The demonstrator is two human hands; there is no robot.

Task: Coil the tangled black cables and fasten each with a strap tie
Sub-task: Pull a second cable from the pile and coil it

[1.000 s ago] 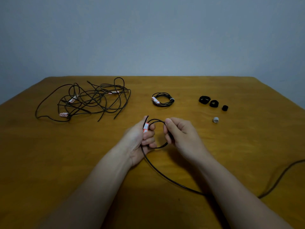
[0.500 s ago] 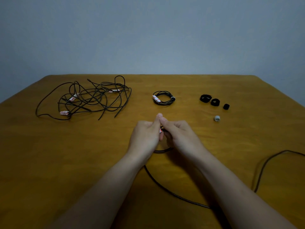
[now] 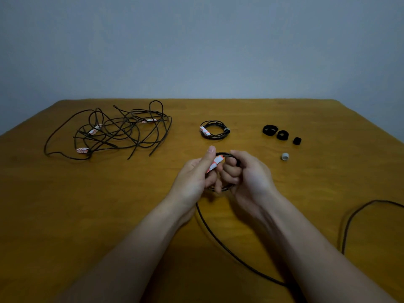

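Note:
Above the table's middle, my left hand [image 3: 196, 178] pinches a small coil of black cable [image 3: 225, 154] at its white-and-red tagged end [image 3: 215, 164]. My right hand [image 3: 247, 173] grips the coil's right side with curled fingers. The cable's loose tail [image 3: 229, 250] runs from under my hands toward me and loops round at the right [image 3: 354, 217]. A finished coil [image 3: 214, 130] with a strap lies beyond my hands. The tangled black cables [image 3: 113, 132] lie at the back left. Three black strap ties [image 3: 270, 130] [image 3: 282, 135] [image 3: 297, 140] sit at the back right.
A small grey-white roll [image 3: 284, 156] lies near the straps. The wooden table [image 3: 87, 204] ends at a grey wall behind, and its right corner falls away.
My hands have parted slightly and turned, so the coil and its tag show again. The loose tail on the right has been drawn further in.

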